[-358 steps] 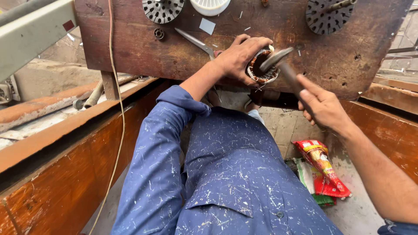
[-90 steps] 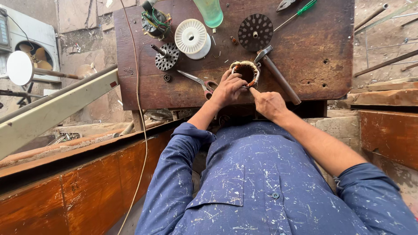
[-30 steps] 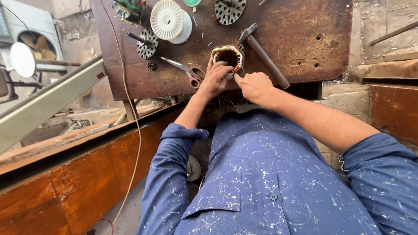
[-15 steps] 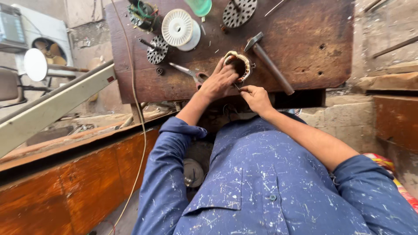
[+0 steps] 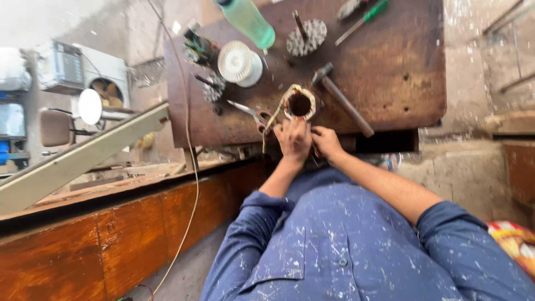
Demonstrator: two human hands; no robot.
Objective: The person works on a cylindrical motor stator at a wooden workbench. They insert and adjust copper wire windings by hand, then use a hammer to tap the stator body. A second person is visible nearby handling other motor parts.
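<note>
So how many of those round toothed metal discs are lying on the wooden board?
2. One large toothed metal disc with a shaft lies at the far edge beside the green plastic bottle; one smaller sits left, below the white spool. Others may be hidden in the clutter.

Daylight is falling across a worn brown wooden bench (image 5: pixel 390 83). A reddish wooden ledge (image 5: pixel 111 234) is running along the left, a pale beam (image 5: pixel 83 159) lying above it, rough concrete walls (image 5: pixel 473 173) standing behind.

A crumpled red and yellow packet (image 5: pixel 515 245) lies at the lower right edge, partly cut off.
</note>
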